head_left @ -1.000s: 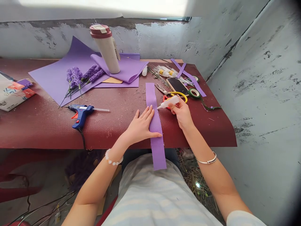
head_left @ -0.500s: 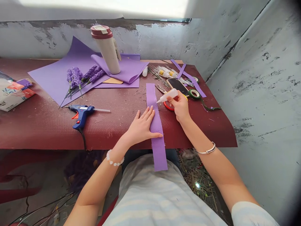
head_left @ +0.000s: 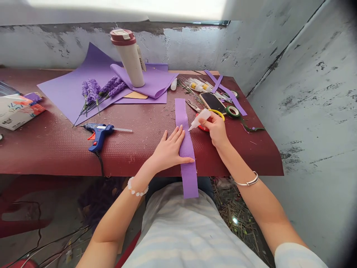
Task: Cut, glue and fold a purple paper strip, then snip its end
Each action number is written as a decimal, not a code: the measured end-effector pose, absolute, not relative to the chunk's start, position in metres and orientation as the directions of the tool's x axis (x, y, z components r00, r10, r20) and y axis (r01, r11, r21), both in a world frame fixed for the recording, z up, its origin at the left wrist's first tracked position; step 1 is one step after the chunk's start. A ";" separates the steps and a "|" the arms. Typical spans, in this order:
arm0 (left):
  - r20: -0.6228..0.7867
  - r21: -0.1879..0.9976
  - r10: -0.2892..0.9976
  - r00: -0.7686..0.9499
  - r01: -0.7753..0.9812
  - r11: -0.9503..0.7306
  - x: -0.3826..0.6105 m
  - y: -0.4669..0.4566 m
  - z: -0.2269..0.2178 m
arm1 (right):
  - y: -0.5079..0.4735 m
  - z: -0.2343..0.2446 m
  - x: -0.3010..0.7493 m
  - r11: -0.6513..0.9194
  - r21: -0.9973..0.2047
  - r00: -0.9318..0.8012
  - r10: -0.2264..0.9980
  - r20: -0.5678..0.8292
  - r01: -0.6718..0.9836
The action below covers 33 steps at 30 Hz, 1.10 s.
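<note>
– What is seen far to the left of the left hand point(head_left: 169, 150)?
– A printed box point(head_left: 19, 112) on the table point(head_left: 136, 152); then, nearer that hand, a blue glue gun point(head_left: 99, 137), laid flat, with purple flowers point(head_left: 93, 90) spread beyond it.
– And the left hand itself?
– Fingers spread, nothing gripped! A purple strip point(head_left: 189, 180) is pressed flat beneath it, run out beyond the fingers and, on the near side, over the table's edge.
– On to the right, then!
– A white bottle point(head_left: 200, 119) is clamped in the right hand point(head_left: 216, 130), its tip slanted down at the strip's right edge, near the left hand; whether contact is made cannot be told.
– And around that right hand?
– Scissors point(head_left: 195, 107) are partly covered by it, a phone point(head_left: 213, 102) is laid just beyond, and a roll of green tape point(head_left: 228, 112) is seen to its right.
</note>
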State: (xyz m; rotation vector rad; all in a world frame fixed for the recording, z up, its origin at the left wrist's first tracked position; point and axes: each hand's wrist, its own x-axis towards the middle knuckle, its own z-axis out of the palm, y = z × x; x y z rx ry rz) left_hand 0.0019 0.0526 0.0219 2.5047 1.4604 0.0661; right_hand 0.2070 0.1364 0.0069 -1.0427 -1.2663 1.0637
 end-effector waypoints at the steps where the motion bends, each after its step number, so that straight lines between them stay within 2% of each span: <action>1: -0.078 0.230 0.864 0.498 0.852 -0.470 0.002 0.053 0.022 | 0.135 0.007 0.207 0.199 -0.980 0.014 0.980 0.199 -0.024; 7: -0.071 0.233 0.865 0.496 0.852 -0.469 0.002 0.054 0.020 | 0.129 0.008 0.208 0.199 -0.980 0.027 0.980 0.199 0.002; 11: -0.066 0.235 0.865 0.497 0.850 -0.471 0.003 0.053 0.021 | 0.131 0.010 0.206 0.289 -0.957 0.092 0.953 0.289 0.010; 15: -0.060 0.242 0.864 0.500 0.847 -0.473 0.002 0.053 0.020 | 0.136 0.009 0.205 0.343 -0.938 0.069 0.936 0.346 0.056; 23: -0.026 0.274 0.859 0.511 0.830 -0.485 0.001 0.053 0.018 | 0.132 0.003 0.208 0.296 -0.948 0.019 0.954 0.300 0.116; 33: -0.042 0.257 0.863 0.503 0.840 -0.478 0.001 0.053 0.019 | 0.116 0.007 0.211 0.211 -0.977 -0.021 0.977 0.211 0.026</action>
